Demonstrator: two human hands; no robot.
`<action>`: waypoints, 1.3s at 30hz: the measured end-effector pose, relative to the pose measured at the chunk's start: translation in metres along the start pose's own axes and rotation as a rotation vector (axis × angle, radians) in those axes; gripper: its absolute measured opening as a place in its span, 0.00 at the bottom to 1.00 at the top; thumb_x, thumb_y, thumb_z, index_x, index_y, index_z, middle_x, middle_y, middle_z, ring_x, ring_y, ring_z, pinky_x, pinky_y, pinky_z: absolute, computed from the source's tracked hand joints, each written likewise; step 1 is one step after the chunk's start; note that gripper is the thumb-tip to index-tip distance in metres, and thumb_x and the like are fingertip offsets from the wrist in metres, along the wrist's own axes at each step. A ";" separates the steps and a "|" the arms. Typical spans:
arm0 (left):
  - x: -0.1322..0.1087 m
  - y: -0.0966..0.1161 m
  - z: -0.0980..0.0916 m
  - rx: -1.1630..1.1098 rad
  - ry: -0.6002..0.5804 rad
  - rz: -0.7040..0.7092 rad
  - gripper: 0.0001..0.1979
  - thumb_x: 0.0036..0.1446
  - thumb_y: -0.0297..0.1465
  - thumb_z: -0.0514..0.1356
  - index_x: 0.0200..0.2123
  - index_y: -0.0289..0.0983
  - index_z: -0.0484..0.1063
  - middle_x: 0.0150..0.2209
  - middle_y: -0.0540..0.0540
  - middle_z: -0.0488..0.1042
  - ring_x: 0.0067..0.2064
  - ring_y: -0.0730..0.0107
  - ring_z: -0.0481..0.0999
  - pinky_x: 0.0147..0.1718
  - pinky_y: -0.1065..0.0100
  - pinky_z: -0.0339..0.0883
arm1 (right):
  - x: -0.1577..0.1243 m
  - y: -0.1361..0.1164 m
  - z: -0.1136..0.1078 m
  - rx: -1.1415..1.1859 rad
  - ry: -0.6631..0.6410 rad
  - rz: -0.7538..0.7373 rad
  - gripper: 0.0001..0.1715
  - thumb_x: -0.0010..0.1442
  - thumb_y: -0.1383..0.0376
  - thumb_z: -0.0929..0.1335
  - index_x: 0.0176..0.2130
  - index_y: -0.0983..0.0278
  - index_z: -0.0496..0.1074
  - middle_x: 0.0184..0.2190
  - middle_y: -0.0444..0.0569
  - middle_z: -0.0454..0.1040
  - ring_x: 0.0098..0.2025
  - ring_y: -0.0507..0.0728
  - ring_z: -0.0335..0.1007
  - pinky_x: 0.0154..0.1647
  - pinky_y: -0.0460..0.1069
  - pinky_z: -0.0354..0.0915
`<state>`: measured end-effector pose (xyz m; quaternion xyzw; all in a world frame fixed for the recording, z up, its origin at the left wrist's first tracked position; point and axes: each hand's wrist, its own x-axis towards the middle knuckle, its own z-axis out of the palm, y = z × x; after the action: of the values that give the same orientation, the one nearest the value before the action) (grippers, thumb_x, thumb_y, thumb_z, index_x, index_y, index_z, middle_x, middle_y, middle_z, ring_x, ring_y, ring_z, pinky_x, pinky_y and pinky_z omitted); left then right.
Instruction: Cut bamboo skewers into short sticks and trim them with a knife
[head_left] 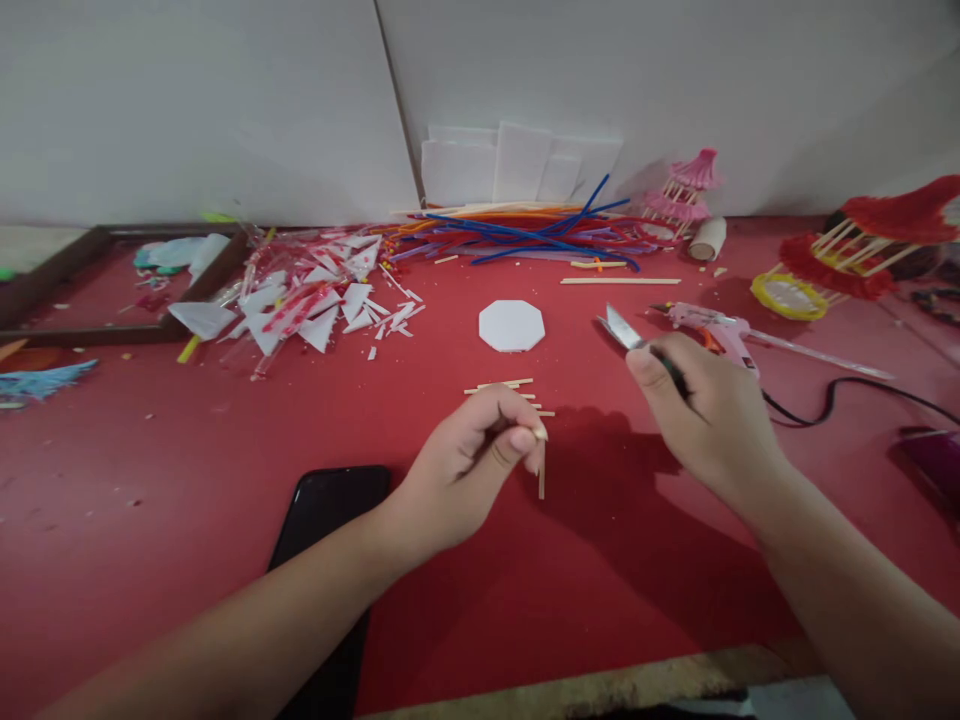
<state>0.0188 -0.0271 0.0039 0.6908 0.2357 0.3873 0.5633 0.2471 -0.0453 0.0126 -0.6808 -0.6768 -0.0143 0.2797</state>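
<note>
My left hand (480, 465) is closed in a pinch on a thin wooden stick (540, 433), whose pale end pokes out past the thumb. Below the fingertips another short stick (541, 480) points toward me. Just behind this hand lie several cut wooden sticks (510, 385), partly hidden by it. My right hand (694, 405) is wrapped round the dark handle of scissors (621, 328), with the metal blades parted and pointing away to the left. Beyond both hands a white octagonal board (511, 326) rests flat on the red table (615, 590).
A pink glue gun (712, 325) with its cord lies right of the scissors. Pipe cleaners (525, 232), white scraps (322, 300), and longer sticks (621, 281) lie farther back. Pagoda-like models (862, 245) stand right. A black phone (341, 510) is under my left forearm.
</note>
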 end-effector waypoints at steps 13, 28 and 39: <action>0.006 -0.008 0.001 -0.179 0.108 -0.176 0.05 0.65 0.31 0.53 0.42 0.39 0.67 0.29 0.52 0.72 0.23 0.79 0.68 0.24 0.74 0.64 | -0.005 -0.001 0.017 -0.041 -0.150 -0.129 0.20 0.62 0.61 0.64 0.53 0.58 0.70 0.44 0.54 0.68 0.44 0.61 0.70 0.40 0.55 0.68; 0.011 -0.008 0.001 -0.255 0.331 -0.313 0.06 0.60 0.33 0.60 0.38 0.37 0.67 0.38 0.46 0.76 0.33 0.74 0.73 0.32 0.72 0.67 | -0.013 -0.023 0.012 0.094 -0.308 -0.431 0.23 0.54 0.48 0.70 0.42 0.61 0.75 0.44 0.54 0.68 0.47 0.63 0.62 0.48 0.60 0.63; 0.012 -0.010 0.000 -0.328 0.360 -0.513 0.11 0.54 0.35 0.65 0.38 0.35 0.70 0.33 0.50 0.73 0.29 0.77 0.72 0.27 0.75 0.71 | -0.016 -0.027 0.018 0.113 -0.401 -0.444 0.31 0.49 0.50 0.73 0.47 0.65 0.70 0.46 0.54 0.67 0.49 0.65 0.61 0.51 0.60 0.62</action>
<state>0.0267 -0.0155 -0.0025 0.4300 0.4317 0.3816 0.6951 0.2146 -0.0542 0.0009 -0.4889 -0.8505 0.0974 0.1679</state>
